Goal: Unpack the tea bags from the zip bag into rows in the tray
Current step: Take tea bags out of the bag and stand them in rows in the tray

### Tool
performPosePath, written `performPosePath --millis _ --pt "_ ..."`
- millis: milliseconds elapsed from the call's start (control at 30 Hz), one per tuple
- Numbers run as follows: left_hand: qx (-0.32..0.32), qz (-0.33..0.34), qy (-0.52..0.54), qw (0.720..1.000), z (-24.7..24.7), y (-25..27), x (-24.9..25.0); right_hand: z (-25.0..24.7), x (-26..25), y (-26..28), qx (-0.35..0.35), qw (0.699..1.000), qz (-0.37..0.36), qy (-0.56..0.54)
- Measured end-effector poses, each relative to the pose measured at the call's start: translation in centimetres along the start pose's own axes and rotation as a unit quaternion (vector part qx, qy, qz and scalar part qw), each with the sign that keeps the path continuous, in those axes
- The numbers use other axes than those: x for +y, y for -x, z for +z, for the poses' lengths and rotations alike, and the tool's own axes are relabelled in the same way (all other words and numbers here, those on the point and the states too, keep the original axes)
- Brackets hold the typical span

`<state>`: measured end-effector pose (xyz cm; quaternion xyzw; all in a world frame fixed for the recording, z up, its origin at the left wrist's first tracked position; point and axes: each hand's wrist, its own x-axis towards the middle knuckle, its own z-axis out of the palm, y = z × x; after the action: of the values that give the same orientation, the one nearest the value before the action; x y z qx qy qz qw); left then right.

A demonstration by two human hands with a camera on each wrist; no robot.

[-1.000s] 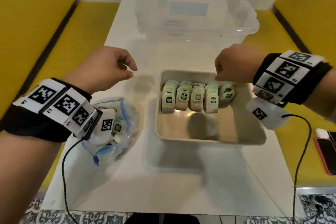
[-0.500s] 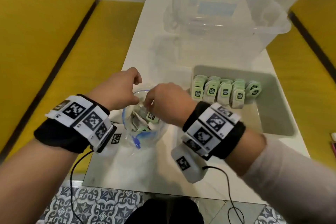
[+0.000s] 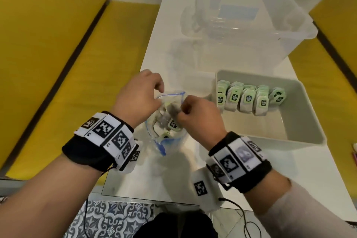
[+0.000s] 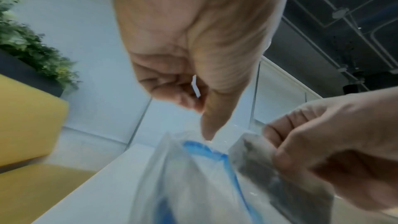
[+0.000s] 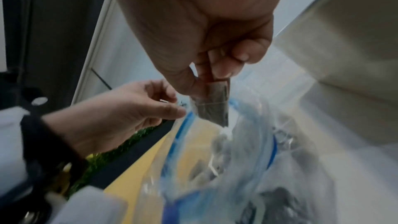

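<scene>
- Nearest the camera: two forearms, each wrapped in a black wristband [image 3: 90, 152] carrying white marker tiles; cable trailing from the right band off the table edge.
- White table [image 3: 173, 176]; patterned floor tiles visible below its near edge.
- Clear zip bag [image 3: 166, 131] with blue zip strip standing open on the table, left of the tray, between the two hands; loose tea bags with green tags still inside.
- Left hand [image 3: 139, 98] at the bag's far-left rim, thumb and fingers curled, pinching the clear plastic by the blue strip and holding the mouth open (confirmed in right wrist view [image 5: 120, 117]).
- Right hand [image 3: 199, 116] at the bag mouth, fingers curled, thumb and fingertips pinching one tea bag [image 5: 215, 105] by its top edge; grip closed on it. Tea bag hanging just above the bag opening, lower end near the blue strip; whether fully clear of the rim, cannot tell.
- Grey rectangular tray [image 3: 301, 141] to the right of the zip bag, apart from it.
- Row of tea bags [image 3: 249, 100] standing upright along the tray's far wall, green tags facing the camera; rightmost one tilted.
- Farthest: clear plastic storage bin [image 3: 289, 31] beyond the tray.
- Yellow bench seats [image 3: 48, 44] flanking the table on both sides.
</scene>
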<state>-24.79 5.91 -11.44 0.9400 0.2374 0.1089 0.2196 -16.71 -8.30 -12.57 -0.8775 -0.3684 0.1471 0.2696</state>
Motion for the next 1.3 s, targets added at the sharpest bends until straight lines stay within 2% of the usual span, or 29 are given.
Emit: performPosePath --millis 33,67,133,200,300,433,567,767,833,933,1033,1100,1200,1300 --pt "0.018 0.026 0.009 0.999 -0.2 0.0 0.6 -0.5 0.3 0.3 0.024 0.999 0.011 -0.023" --pt "0.011 0.043 0.011 0.999 -0.2 0.0 1.2 -1.0 0.7 0.4 0.044 0.998 0.024 -0.042" --pt "-0.065 0.053 -0.026 0.996 0.2 -0.2 2.2 -1.5 1.3 0.6 0.074 0.994 0.039 -0.072" --pt "-0.148 0.051 -0.13 0.979 1.5 -0.5 2.8 -1.8 1.9 0.5 0.091 0.99 0.045 -0.1" --pt "-0.194 0.059 -0.244 0.948 3.8 -0.7 3.0 -2.1 2.7 0.0 0.094 0.984 0.059 -0.142" --pt "-0.206 0.076 -0.255 0.942 5.5 -0.6 3.1 -3.1 3.6 -0.3 0.077 0.962 0.089 -0.244" --pt "-0.198 0.068 -0.235 0.949 5.5 -0.2 3.0 -4.6 3.9 -0.2 0.064 0.948 0.074 -0.303" --pt "-0.213 0.034 -0.235 0.948 2.0 -0.1 3.5 -7.5 4.4 -0.1 -0.029 0.903 0.065 -0.423" --pt "-0.195 0.027 -0.216 0.956 0.5 -0.2 3.7 -8.6 5.0 -0.1 -0.041 0.904 0.059 -0.422" --pt "-0.166 0.03 -0.169 0.971 -1.2 -0.7 4.5 -10.3 6.0 -0.2 -0.022 0.936 0.069 -0.346" --pt "-0.156 0.029 -0.081 0.984 -1.9 -1.8 6.1 -12.5 7.4 -0.5 -0.023 0.978 0.071 -0.194" --pt "-0.157 0.03 -0.022 0.987 -1.7 -2.6 7.5 -14.4 8.9 -1.1 -0.044 0.992 0.066 -0.103" --pt "-0.152 0.038 0.033 0.987 -0.5 -3.6 9.4 -17.3 11.2 -2.4 -0.088 0.994 0.062 0.034" --pt "-0.152 0.039 0.078 0.984 1.0 -4.4 11.1 -19.2 13.4 -3.9 -0.09 0.971 0.027 0.22"
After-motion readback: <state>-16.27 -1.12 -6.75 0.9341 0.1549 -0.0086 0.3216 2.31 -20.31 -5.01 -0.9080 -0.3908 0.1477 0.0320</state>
